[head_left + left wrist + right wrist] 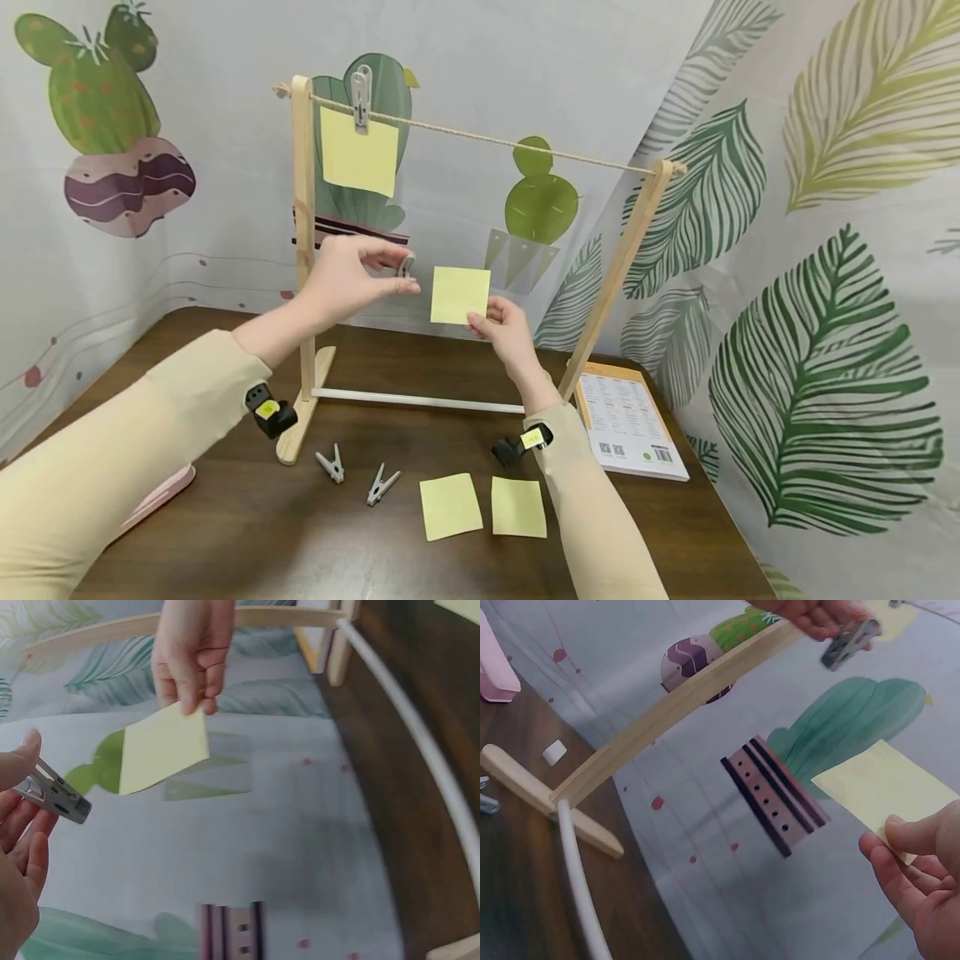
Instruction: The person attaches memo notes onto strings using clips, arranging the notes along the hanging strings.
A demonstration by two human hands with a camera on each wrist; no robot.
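Note:
Between thumb and fingers, my left hand pinches a grey clothespin, held in the air below the rope. My right hand pinches a yellow sticky note by its lower right corner, a short way right of the clothespin and apart from it. Above them a rope runs between the posts of a wooden frame. Near its left end another clothespin clips a yellow note to the rope.
Two clothespins lie on the dark table, one of them a grey clothespin. Two yellow notes, including a left note, lie beside them. A booklet is at the right, a pink case at the left.

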